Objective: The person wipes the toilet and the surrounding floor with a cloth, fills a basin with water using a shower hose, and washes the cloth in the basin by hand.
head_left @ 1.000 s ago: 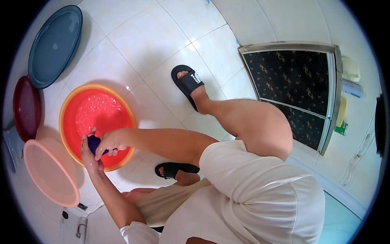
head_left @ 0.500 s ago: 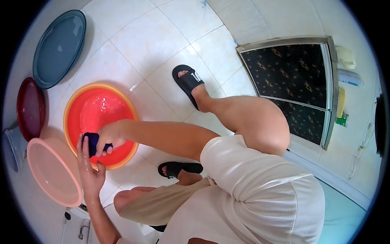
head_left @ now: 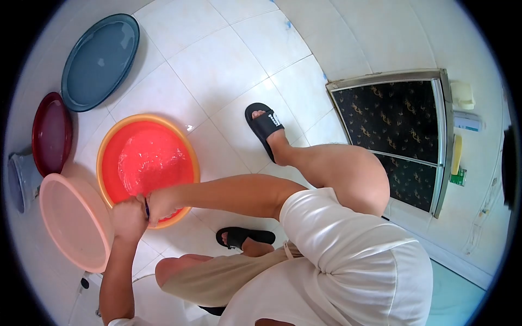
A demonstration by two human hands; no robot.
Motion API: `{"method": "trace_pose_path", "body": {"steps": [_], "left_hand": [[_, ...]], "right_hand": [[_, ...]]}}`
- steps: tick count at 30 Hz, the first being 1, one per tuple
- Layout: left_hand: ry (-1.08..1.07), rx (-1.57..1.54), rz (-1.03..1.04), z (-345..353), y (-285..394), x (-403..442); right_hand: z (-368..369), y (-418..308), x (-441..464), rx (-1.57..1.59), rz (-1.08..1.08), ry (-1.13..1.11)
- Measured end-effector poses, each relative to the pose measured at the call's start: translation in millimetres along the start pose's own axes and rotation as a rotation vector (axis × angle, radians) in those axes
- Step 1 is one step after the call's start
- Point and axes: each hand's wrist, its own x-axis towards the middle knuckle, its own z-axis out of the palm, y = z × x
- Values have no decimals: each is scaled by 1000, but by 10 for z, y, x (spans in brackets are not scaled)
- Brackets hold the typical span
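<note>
A dark blue cloth (head_left: pixel 147 208) is bunched between my two hands, almost wholly covered by the fingers; only a narrow strip of it shows. My left hand (head_left: pixel 129 217) is closed around one side of it, and my right hand (head_left: pixel 163 205) grips the other side, the two fists touching. Both are held over the near rim of a red basin (head_left: pixel 117 157) with an orange-yellow edge. Shiny, rippled water (head_left: pixel 152 157) lies in this basin.
Left of the red basin stands a pink basin (head_left: pixel 68 217). A dark red basin (head_left: pixel 51 133), a blue-green basin (head_left: pixel 100 62) and a grey-blue bucket (head_left: pixel 22 182) are by the wall. My feet wear black slippers (head_left: pixel 265 126) on the tiled floor (head_left: pixel 217 60). A dark-panelled cabinet (head_left: pixel 391 125) is at right.
My left hand has gone from outstretched fingers to a fist on the cloth. The cloth is now squeezed between both hands and mostly hidden. The view has shifted slightly.
</note>
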Motion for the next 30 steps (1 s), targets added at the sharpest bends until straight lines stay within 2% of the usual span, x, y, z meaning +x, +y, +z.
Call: {"method": "trace_pose_path", "body": {"steps": [1, 3, 4, 6, 12, 18, 22, 24, 25, 27, 28, 30], "left_hand": [[5, 1, -4, 4, 35, 32], [-43, -52, -84, -20, 123, 139], [-36, -50, -93, 32, 117, 185], [-116, -27, -140, 199, 133, 275], [-308, -94, -341, 307, 318, 561], [-450, -185, -367, 413, 303, 582], [-358, -225, -348, 517, 242, 456], [-147, -410, -515, 539, 240, 361], [-145, -412, -513, 544, 243, 304], [391, -351, -311, 514, 233, 175], [393, -350, -310, 466, 221, 135], [485, -25, 13, 359, 184, 53]], "right_hand": [[25, 22, 2, -7, -1, 0], [58, 120, 36, -409, -159, 364], [71, 153, 45, -418, -164, 361], [99, 241, 60, -321, -90, 597], [-39, 575, 233, -569, -64, 782], [7, 833, 422, -646, -170, 858], [-37, 757, 360, -621, -282, 825], [-124, 694, 372, -338, -427, 693], [-189, 596, 319, -340, -426, 694], [-334, 336, 194, 24, -88, 294], [-408, 326, 190, 22, -89, 295], [-511, 308, 193, 319, -41, 67]]}}
